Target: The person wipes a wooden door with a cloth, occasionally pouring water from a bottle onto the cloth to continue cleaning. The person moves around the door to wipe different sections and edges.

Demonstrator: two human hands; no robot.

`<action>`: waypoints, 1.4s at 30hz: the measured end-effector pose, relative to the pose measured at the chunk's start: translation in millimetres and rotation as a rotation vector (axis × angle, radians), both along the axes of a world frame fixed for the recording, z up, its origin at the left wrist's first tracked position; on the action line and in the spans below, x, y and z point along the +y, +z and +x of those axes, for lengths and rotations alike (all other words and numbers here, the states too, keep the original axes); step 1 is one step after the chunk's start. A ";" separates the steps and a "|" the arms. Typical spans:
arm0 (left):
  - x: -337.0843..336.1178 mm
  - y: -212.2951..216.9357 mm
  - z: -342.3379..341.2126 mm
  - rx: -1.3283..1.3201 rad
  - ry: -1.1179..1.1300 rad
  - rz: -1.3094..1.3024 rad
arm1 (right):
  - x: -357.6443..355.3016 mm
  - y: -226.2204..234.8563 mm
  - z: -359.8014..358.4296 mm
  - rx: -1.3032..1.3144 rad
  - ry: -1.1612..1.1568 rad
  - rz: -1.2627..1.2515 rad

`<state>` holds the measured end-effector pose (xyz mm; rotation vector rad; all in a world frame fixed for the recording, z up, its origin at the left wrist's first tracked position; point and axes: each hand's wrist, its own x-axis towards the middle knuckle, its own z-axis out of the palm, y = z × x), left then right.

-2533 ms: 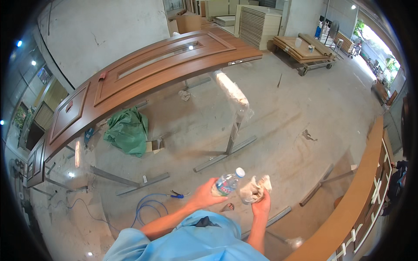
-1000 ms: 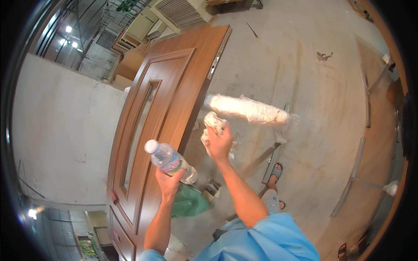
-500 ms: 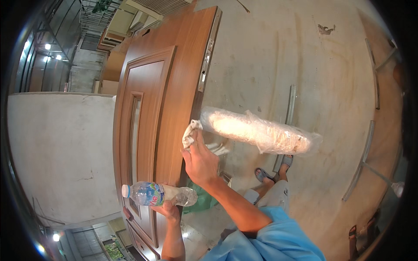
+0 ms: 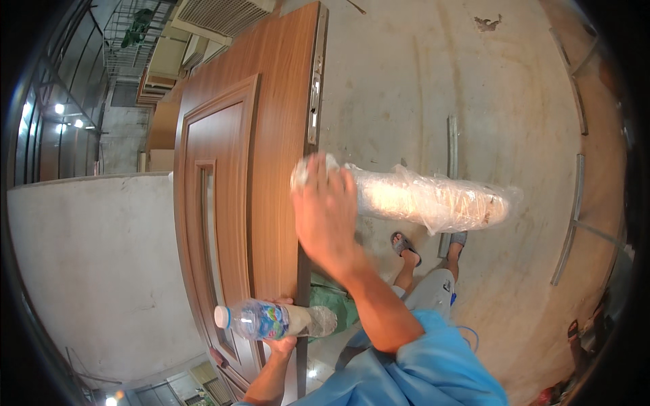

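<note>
My left hand (image 4: 282, 344) is wrapped around a clear plastic water bottle (image 4: 258, 320) with a white cap and a blue printed label. The bottle lies sideways against the lower part of a brown wood-grain door (image 4: 274, 223). My right hand (image 4: 326, 206), slightly blurred, presses a bunched white cloth (image 4: 299, 174) against the door's edge, its fingers closed over it. Just above that hand, a metal lock plate (image 4: 315, 101) is set into the same edge. Part of the cloth is hidden under my fingers.
A long plastic-wrapped padded bar (image 4: 433, 196) juts out to the right beside my right hand. Green plastic (image 4: 335, 304) hangs below the door. Metal strips (image 4: 452, 149) lie on the concrete floor (image 4: 386, 81). Panels (image 4: 166, 64) are stacked at the far left.
My right hand has moved up along the door edge with the cloth, its fingers now spread over it. The bottle and left hand appear slightly lower and further right as the view shifts.
</note>
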<state>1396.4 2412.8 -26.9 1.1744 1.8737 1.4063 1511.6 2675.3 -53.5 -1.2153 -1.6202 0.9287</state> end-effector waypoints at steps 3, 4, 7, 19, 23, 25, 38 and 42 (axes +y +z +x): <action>2.3 -1.8 -8.1 -0.023 -0.121 -0.057 | -43.8 -7.7 -1.1 0.024 0.021 0.050; 1.2 0.3 -7.9 -0.019 -0.120 -0.103 | -51.4 -8.9 -4.5 0.072 0.026 0.011; 3.5 4.1 -7.8 -0.023 -0.122 -0.149 | -26.9 -14.6 -25.6 0.295 -0.069 0.037; 4.7 3.6 -9.4 0.002 -0.135 -0.199 | -42.7 -12.3 -40.6 0.571 -0.038 -0.017; 0.6 1.2 -13.6 0.032 -0.212 -0.190 | -3.0 -9.5 -40.1 0.626 0.002 -0.032; -1.3 -0.9 -14.4 -0.024 -0.217 -0.174 | 47.0 -11.1 -41.7 0.704 -0.001 -0.112; 8.8 11.9 -3.9 -0.067 -0.193 -0.197 | -40.6 -14.0 -48.0 0.556 0.024 -0.052; 15.6 18.8 1.0 -0.025 -0.176 -0.158 | -91.0 -10.3 -39.1 0.533 0.112 0.071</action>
